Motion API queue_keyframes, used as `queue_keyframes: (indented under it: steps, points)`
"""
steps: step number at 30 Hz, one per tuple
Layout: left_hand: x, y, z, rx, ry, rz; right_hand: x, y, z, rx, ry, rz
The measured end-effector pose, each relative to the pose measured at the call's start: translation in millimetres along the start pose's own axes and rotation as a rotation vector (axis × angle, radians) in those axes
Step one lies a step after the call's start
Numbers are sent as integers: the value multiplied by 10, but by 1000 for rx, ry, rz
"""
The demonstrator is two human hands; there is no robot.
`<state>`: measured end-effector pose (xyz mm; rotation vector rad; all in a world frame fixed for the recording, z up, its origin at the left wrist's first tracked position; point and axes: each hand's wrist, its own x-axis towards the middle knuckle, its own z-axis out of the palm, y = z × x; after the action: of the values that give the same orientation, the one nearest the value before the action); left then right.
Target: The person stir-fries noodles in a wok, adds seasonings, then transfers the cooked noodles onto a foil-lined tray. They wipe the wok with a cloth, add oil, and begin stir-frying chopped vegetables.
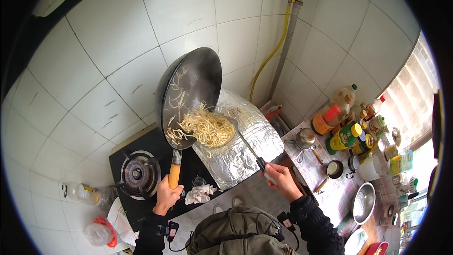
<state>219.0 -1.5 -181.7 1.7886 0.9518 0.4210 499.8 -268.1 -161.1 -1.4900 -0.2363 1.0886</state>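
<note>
My left hand (167,194) grips the wooden handle (174,175) of a black wok (201,74), which is tipped steeply on its side. Stringy pale food, apparently bean sprouts (208,127), spills over the wok's lower rim in a heap. Under the heap the edge of a plate or shallow dish (226,144) shows in part, resting on the foil-covered surface (244,156). A few strands cling inside the wok. In my right hand (279,179) is a metal spatula (249,143) by its dark handle; its blade meets the right side of the heap and is partly hidden.
Left of the foil, a black gas stove has a bare burner (137,173) and a crumpled cloth (200,194). Bottles (345,138), small pots (334,169) and a steel bowl (363,203) crowd the right-hand counter. A yellow gas hose (270,56) runs down the tiled wall.
</note>
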Motion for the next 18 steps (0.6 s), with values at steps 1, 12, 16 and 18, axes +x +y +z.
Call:
queue_keyframes:
  steps: [1, 12, 16, 18]
  points:
    - [1, 0, -2, 11, -2, 5, -28, 29, 5, 5, -3, 15]
    - [31, 93, -31, 96, 15, 42, 242, -267, 274, -133, -6, -208]
    - [78, 61, -1, 150, 26, 66, 307, -213, 276, -270, 24, -237]
    - [112, 18, 33, 191, 48, 81, 251, -129, 201, -340, 56, -217]
